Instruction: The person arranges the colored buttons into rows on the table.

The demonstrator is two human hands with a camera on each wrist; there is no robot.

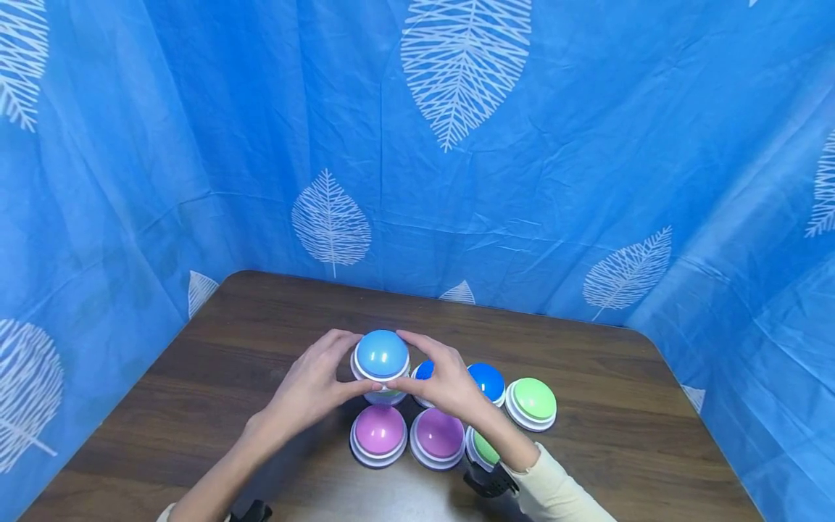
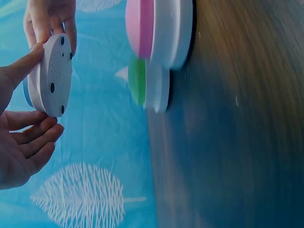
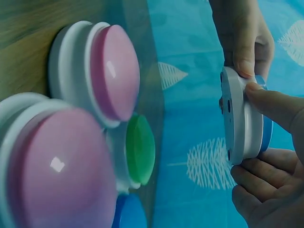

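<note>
Between my two hands is a round push button with a light blue dome (image 1: 382, 352) and white base, lifted off the table. My left hand (image 1: 312, 380) pinches its left rim between thumb and fingers, and my right hand (image 1: 442, 377) grips the right rim the same way. The thumbs meet at the near side. In the left wrist view the button's white underside (image 2: 61, 78) shows small dark feet and a patch of tiny holes. Below it stands a green-domed button (image 3: 141, 149), mostly hidden in the head view. Nearest to me are two pink buttons (image 1: 380, 429), (image 1: 440, 433).
To the right sit dark blue buttons (image 1: 486, 380), partly behind my right hand, and a light green button (image 1: 535, 399). Another green button (image 1: 483, 448) is partly covered by my right forearm. The brown wooden table (image 1: 274, 319) ends at a blue leaf-patterned curtain (image 1: 378, 145).
</note>
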